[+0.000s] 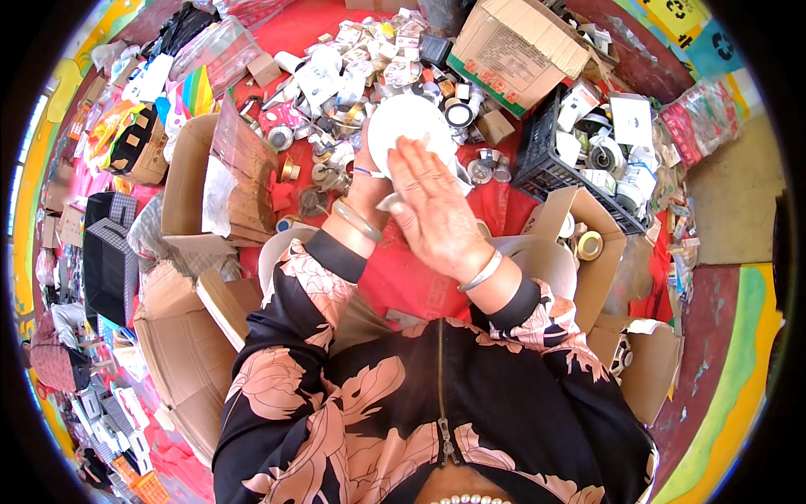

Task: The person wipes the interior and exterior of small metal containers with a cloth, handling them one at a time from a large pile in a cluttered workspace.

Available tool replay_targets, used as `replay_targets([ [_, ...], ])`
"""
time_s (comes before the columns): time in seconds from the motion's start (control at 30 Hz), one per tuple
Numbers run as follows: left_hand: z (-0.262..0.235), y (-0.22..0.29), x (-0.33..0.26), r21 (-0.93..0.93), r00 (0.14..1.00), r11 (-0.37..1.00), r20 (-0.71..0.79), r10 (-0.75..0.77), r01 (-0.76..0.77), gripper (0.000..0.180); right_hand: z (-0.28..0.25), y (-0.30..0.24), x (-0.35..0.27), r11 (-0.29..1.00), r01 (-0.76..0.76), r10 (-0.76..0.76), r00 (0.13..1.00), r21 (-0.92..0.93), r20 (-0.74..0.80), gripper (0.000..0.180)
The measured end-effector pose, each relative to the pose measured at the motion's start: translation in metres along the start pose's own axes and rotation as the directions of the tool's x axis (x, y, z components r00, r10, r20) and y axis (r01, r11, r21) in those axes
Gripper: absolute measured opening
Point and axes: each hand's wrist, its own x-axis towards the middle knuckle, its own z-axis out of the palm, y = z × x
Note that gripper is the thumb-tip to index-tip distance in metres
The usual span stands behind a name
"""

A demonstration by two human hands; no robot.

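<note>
A smooth white round disc, perhaps a lamp cover, is held up in front of me at the middle of the head view. My left hand supports it from behind on the left, its fingers mostly hidden by the disc. Flat across the disc's lower right lies my right hand, fingers stretched out and close together. Beneath that palm, a whitish piece like cloth or thin plastic peeks out at the edge; how it is held cannot be seen.
A heap of lamp parts and small boxes covers the red sheet ahead. Right of it stand a cardboard box and a full black crate. Open cartons flank me, left and right. Another person is at far left.
</note>
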Motion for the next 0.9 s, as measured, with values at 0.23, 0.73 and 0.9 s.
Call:
replay_targets([
  [0.23,-0.002,-0.022,0.005,0.212,0.981,0.971,-0.132,0.141,-0.111,0.052,-0.009,0.039,0.028,0.994,-0.108,0.106,0.984,0.0,-0.144,0.052],
  [0.73,-0.002,-0.01,0.006,0.282,0.978,0.956,-0.167,0.126,-0.075,0.061,-0.004,0.047,0.011,0.983,-0.178,0.176,0.983,-0.032,-0.055,0.057],
  [0.9,-0.007,-0.006,-0.007,-0.039,0.994,0.998,-0.107,0.036,-0.04,0.06,-0.002,0.003,0.005,0.998,0.049,-0.049,0.999,0.033,-0.001,0.057],
])
